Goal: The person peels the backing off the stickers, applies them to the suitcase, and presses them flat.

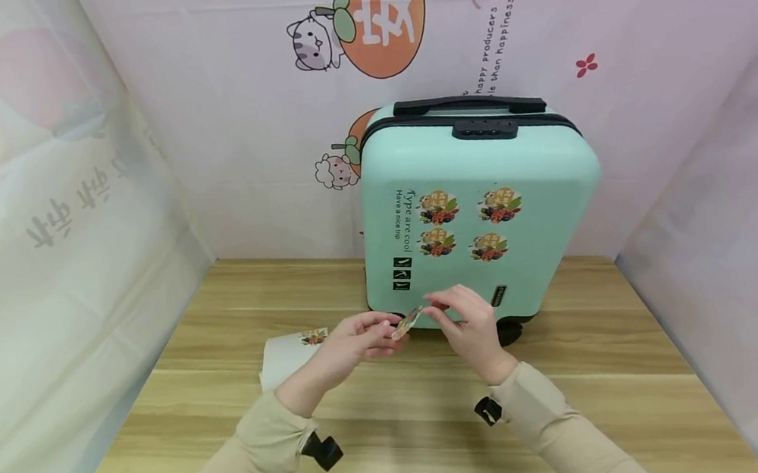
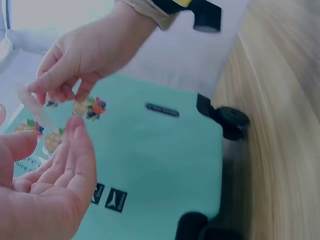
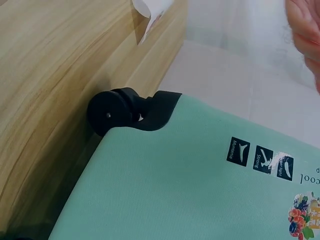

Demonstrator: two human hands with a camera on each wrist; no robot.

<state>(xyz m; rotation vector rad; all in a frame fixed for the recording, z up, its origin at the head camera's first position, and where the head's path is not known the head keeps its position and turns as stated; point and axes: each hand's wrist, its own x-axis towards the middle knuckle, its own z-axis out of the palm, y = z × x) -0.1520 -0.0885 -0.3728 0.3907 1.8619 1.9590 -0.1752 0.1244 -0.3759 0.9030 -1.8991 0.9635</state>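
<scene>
In the head view my right hand (image 1: pixel 470 327) pinches one end of a round fruit-print sticker (image 1: pixel 406 324) between thumb and fingertips. My left hand (image 1: pixel 355 345) is held palm up just left of it, and the sticker's lower end overlaps its fingers. From the left wrist, the sticker (image 2: pixel 34 107) shows pale and nearly edge-on under the right hand (image 2: pixel 95 52); the left hand (image 2: pixel 55 185) has its thumb apart from its extended fingers. Behind both hands stands a mint-green suitcase (image 1: pixel 440 162) bearing several similar stickers (image 1: pixel 499 205) on its front.
A white sticker sheet (image 1: pixel 288 356) with a printed fruit sticker lies on the wooden table (image 1: pixel 399 448), left of the suitcase and partly behind the left arm. Black wheels (image 3: pixel 110 112) support the suitcase. Printed cloth walls (image 1: pixel 238 128) enclose the table at the back and sides.
</scene>
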